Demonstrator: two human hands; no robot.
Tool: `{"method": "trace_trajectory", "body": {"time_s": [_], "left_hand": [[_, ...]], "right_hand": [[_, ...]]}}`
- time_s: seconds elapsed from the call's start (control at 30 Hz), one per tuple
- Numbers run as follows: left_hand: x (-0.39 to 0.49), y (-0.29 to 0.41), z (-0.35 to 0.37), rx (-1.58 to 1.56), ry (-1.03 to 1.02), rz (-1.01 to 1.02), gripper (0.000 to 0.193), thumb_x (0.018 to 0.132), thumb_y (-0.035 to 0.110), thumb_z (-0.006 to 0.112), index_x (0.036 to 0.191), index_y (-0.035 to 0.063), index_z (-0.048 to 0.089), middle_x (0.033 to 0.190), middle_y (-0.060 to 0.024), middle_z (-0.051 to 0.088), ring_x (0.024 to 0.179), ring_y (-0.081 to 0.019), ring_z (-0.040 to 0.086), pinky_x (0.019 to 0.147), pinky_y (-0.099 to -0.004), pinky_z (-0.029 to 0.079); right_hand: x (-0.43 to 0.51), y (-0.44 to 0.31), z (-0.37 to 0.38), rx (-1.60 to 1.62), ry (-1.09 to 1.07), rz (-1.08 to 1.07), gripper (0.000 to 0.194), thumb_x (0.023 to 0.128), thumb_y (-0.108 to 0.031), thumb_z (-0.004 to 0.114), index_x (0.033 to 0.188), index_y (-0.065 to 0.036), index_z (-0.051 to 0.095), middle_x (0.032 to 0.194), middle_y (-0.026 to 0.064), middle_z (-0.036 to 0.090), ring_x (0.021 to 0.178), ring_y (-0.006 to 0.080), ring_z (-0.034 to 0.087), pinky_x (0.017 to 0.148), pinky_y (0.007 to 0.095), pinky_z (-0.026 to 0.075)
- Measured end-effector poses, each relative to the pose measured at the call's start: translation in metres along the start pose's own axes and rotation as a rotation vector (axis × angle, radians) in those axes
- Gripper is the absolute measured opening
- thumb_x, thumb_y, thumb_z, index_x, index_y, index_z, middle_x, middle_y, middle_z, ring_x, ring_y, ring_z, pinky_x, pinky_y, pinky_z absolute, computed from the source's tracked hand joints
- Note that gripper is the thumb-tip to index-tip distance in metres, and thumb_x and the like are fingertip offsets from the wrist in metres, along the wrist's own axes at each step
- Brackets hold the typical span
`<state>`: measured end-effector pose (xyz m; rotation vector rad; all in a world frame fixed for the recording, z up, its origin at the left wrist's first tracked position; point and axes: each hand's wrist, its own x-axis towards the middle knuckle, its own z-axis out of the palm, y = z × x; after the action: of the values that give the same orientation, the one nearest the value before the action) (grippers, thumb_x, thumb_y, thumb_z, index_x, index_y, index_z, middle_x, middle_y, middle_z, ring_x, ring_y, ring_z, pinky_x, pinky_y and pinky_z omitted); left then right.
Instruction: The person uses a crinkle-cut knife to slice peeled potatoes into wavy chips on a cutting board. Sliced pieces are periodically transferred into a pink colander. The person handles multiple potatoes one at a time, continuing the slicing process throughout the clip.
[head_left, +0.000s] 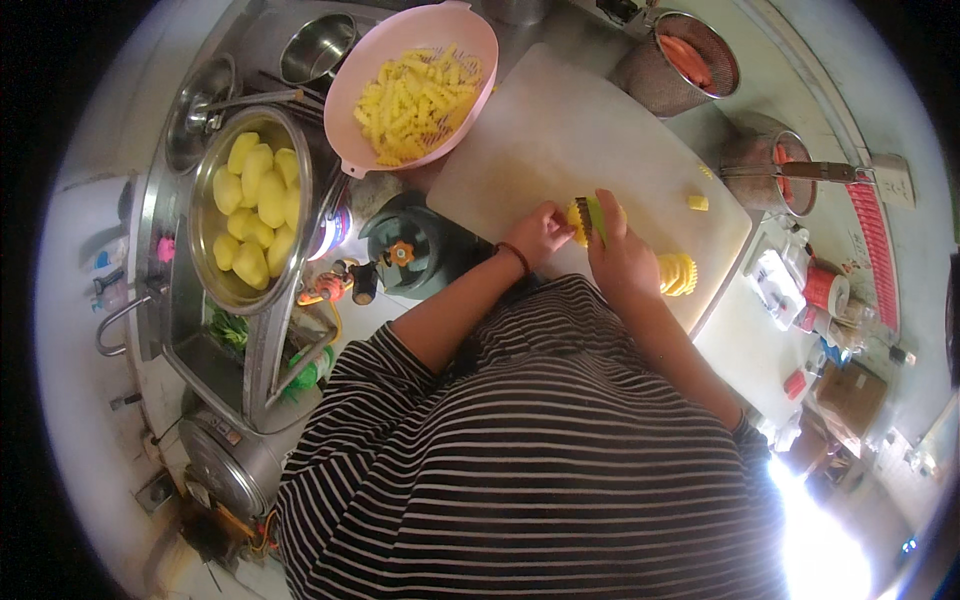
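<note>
My right hand (624, 259) grips a crinkle cutter (594, 216) with a green handle and a wavy metal blade. The blade is against a peeled potato piece (576, 223) on the white cutting board (525, 135); the hand and cutter hide much of that piece. At its left edge are the bent fingertips of my left hand (536, 234), steadying it. Beside my right wrist lies a stack of ridged potato slices (677, 274). A small potato offcut (697, 203) sits farther right on the board.
A pink colander (484, 75) of crinkle-cut potato sticks stands beyond the board's left side. Farther left, a steel bowl (196, 247) holds several peeled potatoes. Below the board's left edge is a gas cylinder (420, 279). Mesh strainer baskets (652, 82) stand behind the board at right.
</note>
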<state>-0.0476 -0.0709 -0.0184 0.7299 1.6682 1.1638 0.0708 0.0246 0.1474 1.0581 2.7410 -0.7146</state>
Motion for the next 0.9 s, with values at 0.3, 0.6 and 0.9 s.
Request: {"method": "trace_trajectory", "body": {"time_s": [0.3, 0.6, 0.9], "left_hand": [[0.001, 0.007, -0.005, 0.071, -0.029, 0.022, 0.022, 0.092, 0.019, 0.067, 0.098, 0.0015, 0.055, 0.087, -0.0072, 0.067, 0.079, -0.0152, 0.066, 0.073, -0.0295, 0.053], [-0.003, 0.014, -0.006, 0.0, -0.038, -0.047, 0.024, 0.092, 0.022, 0.069, 0.097, 0.002, 0.055, 0.086, -0.0126, 0.069, 0.08, -0.0206, 0.067, 0.072, -0.0338, 0.052], [0.0, 0.005, -0.002, -0.001, -0.026, 0.006, 0.018, 0.093, 0.011, 0.067, 0.096, 0.0021, 0.051, 0.084, -0.0103, 0.067, 0.077, -0.0175, 0.067, 0.07, -0.0306, 0.054]], "right_hand": [[0.007, 0.027, 0.019, 0.105, 0.051, -0.022, 0.057, 0.095, -0.02, 0.056, 0.146, -0.019, 0.03, 0.1, 0.0252, 0.068, 0.083, 0.0465, 0.066, 0.07, 0.055, 0.053], [-0.014, 0.004, -0.006, 0.083, 0.16, -0.094, 0.057, 0.094, -0.023, 0.056, 0.146, -0.018, 0.032, 0.091, 0.0219, 0.069, 0.071, 0.0425, 0.067, 0.061, 0.0533, 0.055], [-0.008, 0.0, 0.01, -0.062, 0.076, -0.041, 0.058, 0.094, -0.024, 0.056, 0.147, -0.022, 0.032, 0.095, 0.0209, 0.07, 0.074, 0.0413, 0.067, 0.062, 0.0524, 0.055]]}}
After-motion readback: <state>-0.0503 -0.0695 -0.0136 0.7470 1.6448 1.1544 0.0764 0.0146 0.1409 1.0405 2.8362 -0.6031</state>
